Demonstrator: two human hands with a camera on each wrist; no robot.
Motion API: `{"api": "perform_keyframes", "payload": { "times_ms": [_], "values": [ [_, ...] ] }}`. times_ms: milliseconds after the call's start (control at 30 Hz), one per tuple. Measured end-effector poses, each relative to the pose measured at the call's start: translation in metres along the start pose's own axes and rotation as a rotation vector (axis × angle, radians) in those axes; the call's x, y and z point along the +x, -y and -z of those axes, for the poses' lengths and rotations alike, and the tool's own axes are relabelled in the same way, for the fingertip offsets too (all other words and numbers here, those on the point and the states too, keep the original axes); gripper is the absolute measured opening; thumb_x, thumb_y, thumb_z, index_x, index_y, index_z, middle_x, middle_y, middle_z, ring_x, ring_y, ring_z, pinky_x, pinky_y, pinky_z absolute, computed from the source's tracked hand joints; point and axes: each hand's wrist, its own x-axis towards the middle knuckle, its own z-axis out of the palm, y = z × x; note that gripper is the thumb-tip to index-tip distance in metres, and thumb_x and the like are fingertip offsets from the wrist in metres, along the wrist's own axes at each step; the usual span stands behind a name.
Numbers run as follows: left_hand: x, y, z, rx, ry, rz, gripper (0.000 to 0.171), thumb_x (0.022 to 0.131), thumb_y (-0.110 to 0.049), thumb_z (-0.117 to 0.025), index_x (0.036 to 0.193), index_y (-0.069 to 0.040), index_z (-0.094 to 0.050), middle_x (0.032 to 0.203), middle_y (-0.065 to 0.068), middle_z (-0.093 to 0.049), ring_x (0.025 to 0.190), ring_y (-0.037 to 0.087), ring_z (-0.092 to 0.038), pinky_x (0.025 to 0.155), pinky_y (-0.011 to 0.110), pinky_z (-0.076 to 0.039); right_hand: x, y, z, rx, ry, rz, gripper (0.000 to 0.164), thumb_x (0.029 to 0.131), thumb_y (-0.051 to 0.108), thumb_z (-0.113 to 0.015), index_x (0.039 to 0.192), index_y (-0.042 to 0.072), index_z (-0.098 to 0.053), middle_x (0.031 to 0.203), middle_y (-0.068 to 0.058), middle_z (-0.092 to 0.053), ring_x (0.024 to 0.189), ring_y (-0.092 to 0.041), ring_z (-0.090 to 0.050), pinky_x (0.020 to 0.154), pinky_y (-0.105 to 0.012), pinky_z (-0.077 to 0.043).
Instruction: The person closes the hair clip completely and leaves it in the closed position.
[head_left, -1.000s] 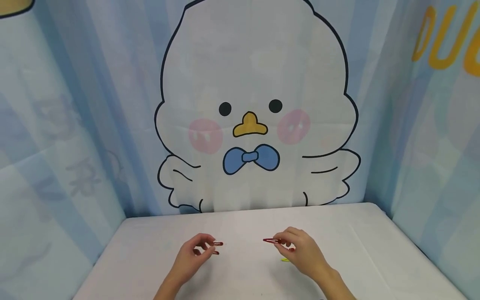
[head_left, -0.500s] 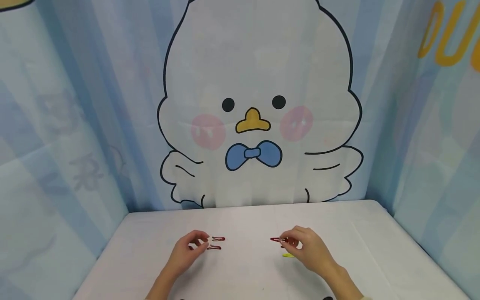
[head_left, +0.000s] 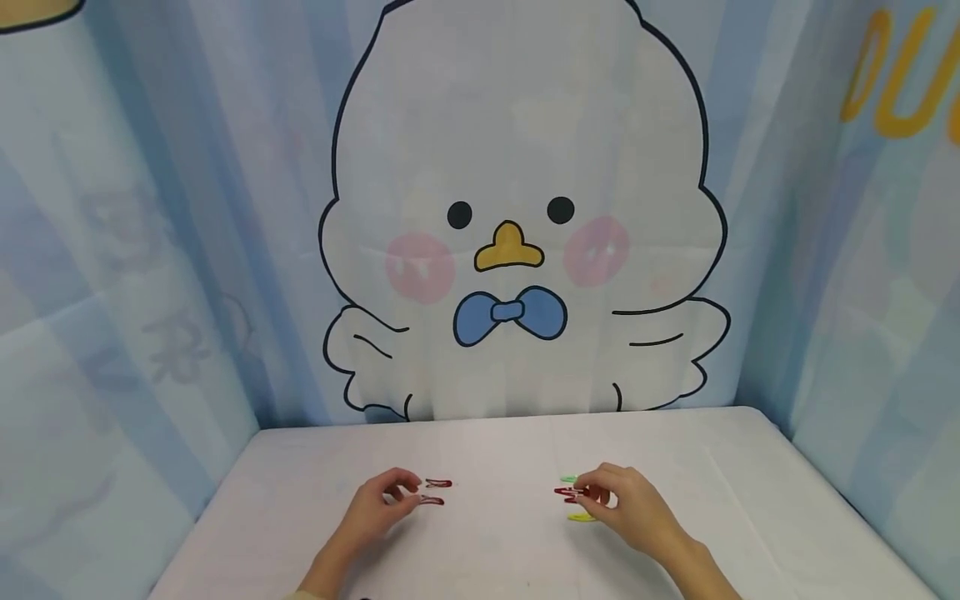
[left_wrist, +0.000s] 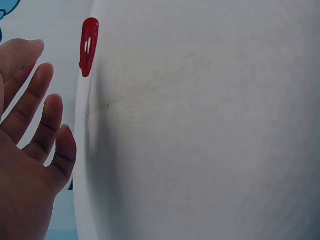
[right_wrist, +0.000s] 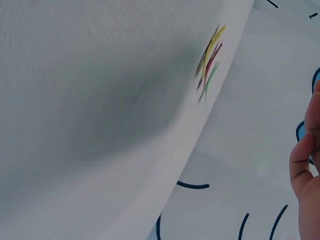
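Two bare hands work over a white tabletop (head_left: 502, 542) in the lower part of the head view, with a large cartoon bird (head_left: 517, 142) printed on the cloth backdrop behind. At lower right, the right hand (head_left: 630, 504) appears to pinch a red clip (head_left: 564, 491) between thumb and fingertips, its free end pointing left; whether that clip touches the cloth cannot be told. Close around those fingertips are a green clip (head_left: 567, 478) just above in the frame, a second red clip (head_left: 571, 500) just below, and a yellow clip (head_left: 581, 517) lower again. At lower centre-left, the left hand (head_left: 382, 502) is loosely curved and seems to grasp nothing. An upper red clip (head_left: 439, 483) and a lower red clip (head_left: 432, 501) lie just to the right of its fingertips; whether the thumb touches the lower one is unclear. The right wrist view shows its group blurred, the clips near one another. For good handling, a light pinch near one end seems best, since these are thin, flat pieces. The pinched clip is best lowered level and released straight up, so the fingers do not drag its close neighbours.
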Motion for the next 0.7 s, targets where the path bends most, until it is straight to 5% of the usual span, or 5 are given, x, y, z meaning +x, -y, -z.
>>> {"api": "perform_keyframes", "payload": {
  "times_ms": [400,700],
  "values": [
    [0.004,-0.003,-0.001,0.025,0.05,0.008,0.019,0.087,-0.009,-0.078,0.104,-0.009,-0.069,0.096,-0.001,-0.066,0.086,0.019,-0.055,0.07,0.03,-0.048,-0.007,-0.015,-0.004,0.035,0.001,0.059,0.021,0.08,0.004,-0.083,0.09,0.019,-0.073,0.077,0.022,-0.054,0.067,0.0,-0.049,0.058,-0.024,-0.044],
    [0.007,-0.004,0.002,0.068,0.061,0.057,0.018,0.086,-0.005,-0.078,0.102,-0.009,-0.07,0.093,-0.001,-0.065,0.084,0.019,-0.055,0.069,0.032,-0.048,-0.012,-0.022,-0.005,0.061,0.123,-0.029,0.013,0.084,0.008,-0.081,0.09,0.018,-0.075,0.075,0.022,-0.052,0.066,0.0,-0.048,0.058,-0.023,-0.043]
  ]
}}
